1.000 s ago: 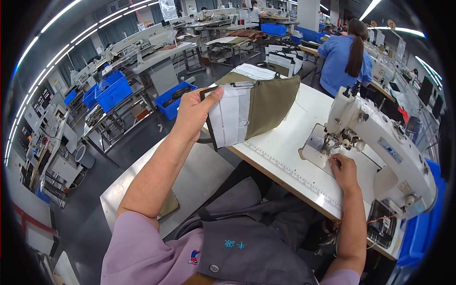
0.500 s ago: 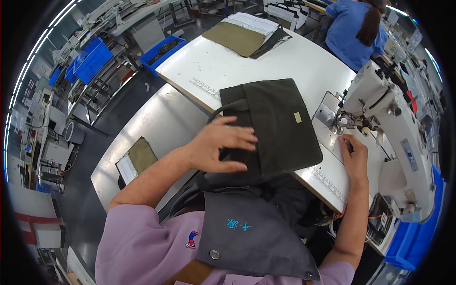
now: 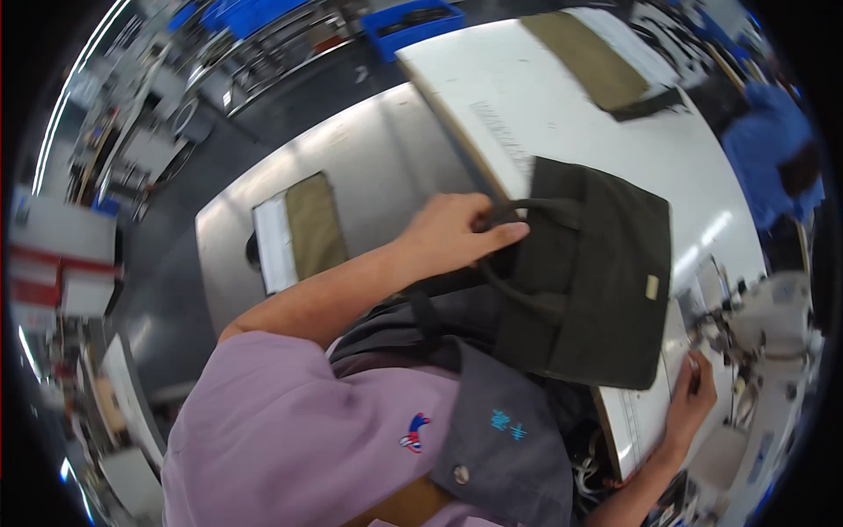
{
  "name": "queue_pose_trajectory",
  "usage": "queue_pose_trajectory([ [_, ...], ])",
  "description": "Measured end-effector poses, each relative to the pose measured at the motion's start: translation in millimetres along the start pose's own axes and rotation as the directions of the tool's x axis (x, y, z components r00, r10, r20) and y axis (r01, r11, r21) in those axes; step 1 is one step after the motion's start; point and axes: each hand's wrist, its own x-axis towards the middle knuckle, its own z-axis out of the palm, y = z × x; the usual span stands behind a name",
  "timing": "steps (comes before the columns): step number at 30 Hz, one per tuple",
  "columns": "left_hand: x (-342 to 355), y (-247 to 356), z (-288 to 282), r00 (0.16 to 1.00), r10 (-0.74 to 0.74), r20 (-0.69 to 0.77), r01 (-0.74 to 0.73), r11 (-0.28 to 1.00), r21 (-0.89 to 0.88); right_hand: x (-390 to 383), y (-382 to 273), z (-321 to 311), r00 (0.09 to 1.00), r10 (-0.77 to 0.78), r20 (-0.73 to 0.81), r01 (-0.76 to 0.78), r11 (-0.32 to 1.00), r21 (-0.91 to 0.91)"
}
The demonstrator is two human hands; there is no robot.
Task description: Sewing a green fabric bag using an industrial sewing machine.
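My left hand (image 3: pixel 452 228) is closed on a handle (image 3: pixel 549 209) of a dark olive fabric bag (image 3: pixel 597 281) with a small pale label, which lies at the front edge of the white sewing table (image 3: pixel 702 167). My right hand (image 3: pixel 689 400) is by the sewing machine (image 3: pixel 768 316) at the right, its fingers curled round a small dark thing I cannot make out. An olive-and-white fabric panel (image 3: pixel 312 220) lies on the metal side table (image 3: pixel 237 228). More olive, white and dark pieces (image 3: pixel 597 66) rest at the far end of the sewing table.
Blue crates (image 3: pixel 408 31) stand beyond the tables. A person in blue (image 3: pixel 768 145) is at the upper right. Other work benches and a grey bucket (image 3: pixel 193 123) are along the left.
My view has swung down and left. My left hand held up an olive-and-white piece, then was open over the bag with that piece let go, and now grips the bag's handle.
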Motion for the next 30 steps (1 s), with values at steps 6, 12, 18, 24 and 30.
queue_pose_trajectory([
  [6, -19.4, -25.0, 3.4, 0.996, 0.081, 0.031, -0.041, 0.752, -0.658, 6.9, 4.4, 11.3, 0.998, 0.022, 0.065, -0.023, 0.999, 0.029],
  [12, -52.8, -44.3, -87.3, 0.929, -0.118, -0.35, -0.077, 0.865, -0.495, 6.1, 14.9, 5.0, 0.997, 0.008, 0.07, -0.008, 1.0, -0.007],
  [18, -97.9, -138.7, -193.6, 0.961, -0.142, -0.236, -0.028, 0.803, -0.595, 11.2, 22.3, 8.2, 0.997, 0.053, 0.06, -0.05, 0.998, -0.041],
  [24, -146.2, -275.4, -223.7, 0.799, -0.499, -0.334, -0.035, 0.517, -0.855, 11.9, 28.5, 8.3, 0.999, 0.029, 0.02, -0.027, 0.996, -0.09],
  [30, -188.5, -408.9, -211.3, 0.504, -0.813, -0.293, 0.176, 0.428, -0.886, 14.3, 38.0, 7.2, 0.999, 0.027, -0.023, -0.029, 0.99, -0.134],
])
